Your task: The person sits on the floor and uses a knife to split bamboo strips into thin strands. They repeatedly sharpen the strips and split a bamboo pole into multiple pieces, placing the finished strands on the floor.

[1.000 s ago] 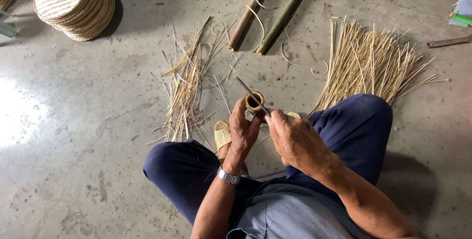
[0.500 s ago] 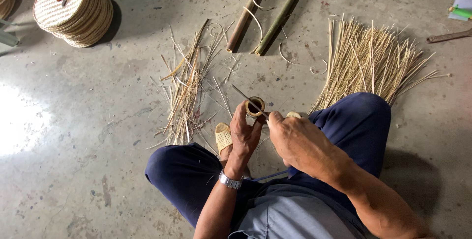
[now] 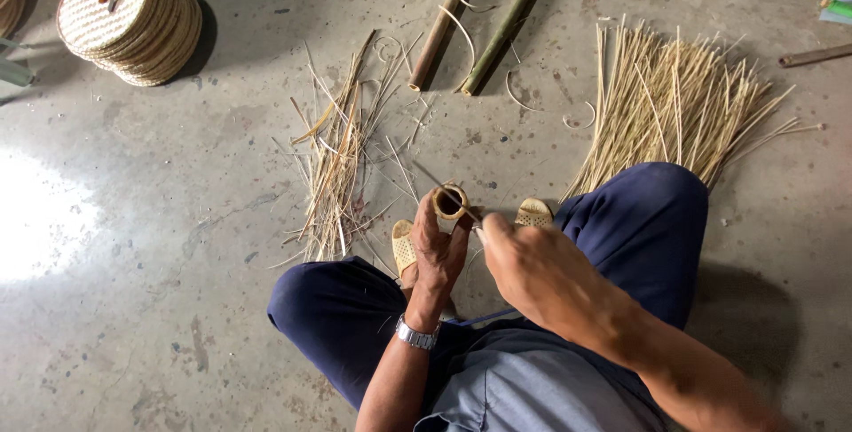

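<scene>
Both hands closed: left hand (image 3: 439, 250) grips bamboo ring (image 3: 449, 202), right hand (image 3: 524, 263) blade (image 3: 453, 197).

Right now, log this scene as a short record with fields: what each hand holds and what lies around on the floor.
left hand: grips a short bamboo tube, open end up
right hand: holds a thin blade at the tube's rim
floor ahead: loose bamboo scraps
floor, right: fan of thin bamboo splints
floor, far: two bamboo poles, curled shavings
far left: stack of round woven mats
feet: woven sandals
</scene>
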